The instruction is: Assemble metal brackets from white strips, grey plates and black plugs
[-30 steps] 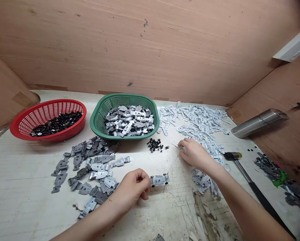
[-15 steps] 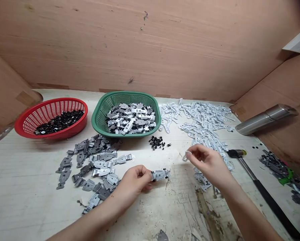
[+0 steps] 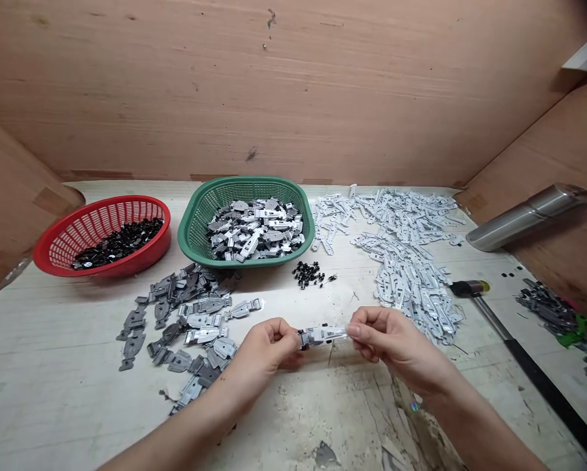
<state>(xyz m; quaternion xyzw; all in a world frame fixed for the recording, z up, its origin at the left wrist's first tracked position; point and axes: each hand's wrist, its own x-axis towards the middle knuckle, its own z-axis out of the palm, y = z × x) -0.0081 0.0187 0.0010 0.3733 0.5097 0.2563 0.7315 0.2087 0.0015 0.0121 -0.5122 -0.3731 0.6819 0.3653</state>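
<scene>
In the head view my left hand (image 3: 268, 348) pinches the rear of a small grey toy car base (image 3: 307, 339) with black wheels. My right hand (image 3: 391, 340) is closed on the tip of a white toy car body piece (image 3: 336, 332). That white piece lies over the grey base, touching it; whether the two are joined I cannot tell. Loose grey bases (image 3: 200, 320) lie in a heap left of my left hand. Beyond my right hand spreads a pile of white body pieces (image 3: 411, 275). Small black wheels (image 3: 307, 275) sit in a cluster farther back.
A green basket (image 3: 188, 242) holds grey and white car pieces. To its left, a red basket (image 3: 53, 258) contains black parts. On the right are a hammer (image 3: 519, 360), a leaning metal cylinder (image 3: 523, 219) and dark scraps (image 3: 548, 311). Cardboard walls (image 3: 323, 98) enclose the table.
My right hand has moved left and down with the white body piece, bringing it onto the grey base. My left hand still grips the base. The camera view has shifted slightly.
</scene>
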